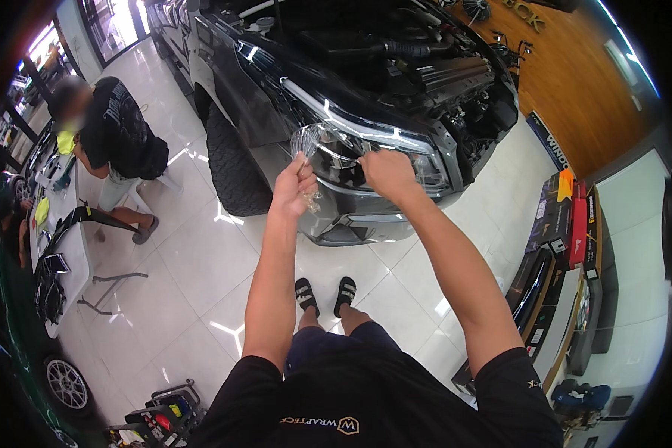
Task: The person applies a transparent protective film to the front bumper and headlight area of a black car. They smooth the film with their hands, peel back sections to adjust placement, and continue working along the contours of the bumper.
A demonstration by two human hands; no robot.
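Crumpled clear plastic film (305,140) bunches out above and below my left hand (295,185), whose fingers are closed round it. My right hand (390,174) is also closed, with its back toward me. A pale, thin edge, apparently of the film, runs between the two hands; what sits inside the right fingers is hidden. Both hands are in front of the headlight (336,119) of a dark grey car (257,112) with its engine bay exposed. Whether the right hand touches the lamp, I cannot tell. Below the hands lies the front bumper (343,213).
The front tyre (231,160) stands left of my hands. A person (123,127) works at a white table (82,257) holding car parts. A green car (7,328) borders the left side. Boxes (549,216) line the right wall; a tool cart (164,411) is lower left.
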